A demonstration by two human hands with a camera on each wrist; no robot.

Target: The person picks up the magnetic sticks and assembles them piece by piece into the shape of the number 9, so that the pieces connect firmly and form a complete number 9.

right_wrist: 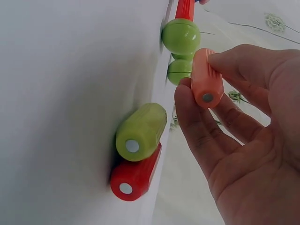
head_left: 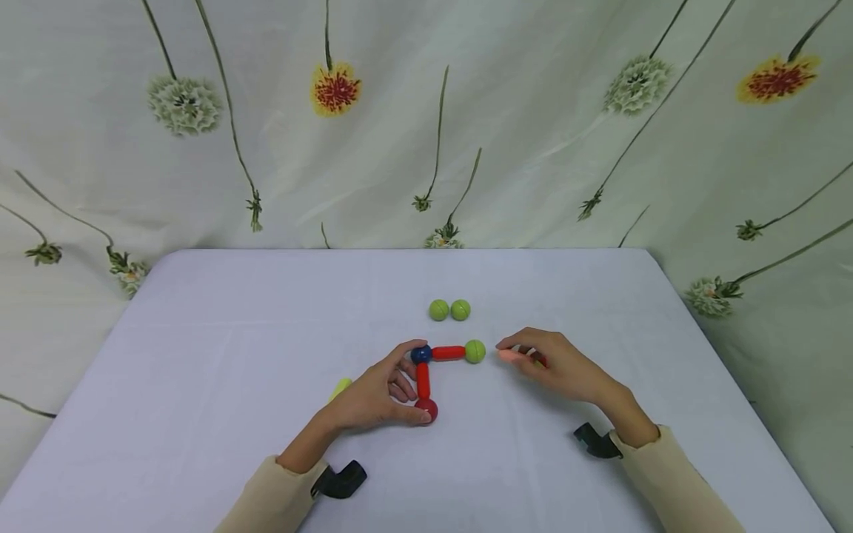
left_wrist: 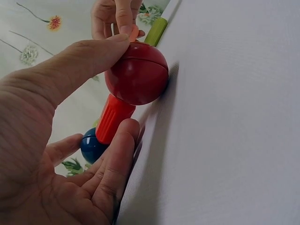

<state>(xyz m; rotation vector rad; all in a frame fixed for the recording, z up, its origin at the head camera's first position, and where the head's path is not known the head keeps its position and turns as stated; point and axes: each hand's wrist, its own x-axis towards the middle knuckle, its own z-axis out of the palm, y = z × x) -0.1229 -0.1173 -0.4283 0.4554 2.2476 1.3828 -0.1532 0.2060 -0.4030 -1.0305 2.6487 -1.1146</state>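
Left hand (head_left: pixel 373 396) grips the glossy red plastic ball (head_left: pixel 426 409) of the L-shaped rod-and-ball frame; right hand (head_left: pixel 556 364) pinches a salmon ribbed plastic rod (head_left: pixel 512 355). Risk: the rod's magnet could snap sideways onto the green plastic ball (head_left: pixel 474 351) and skew the frame.

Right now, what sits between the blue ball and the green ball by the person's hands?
A short red rod joins the blue ball to the green ball, touching both. The head view shows it plainly.
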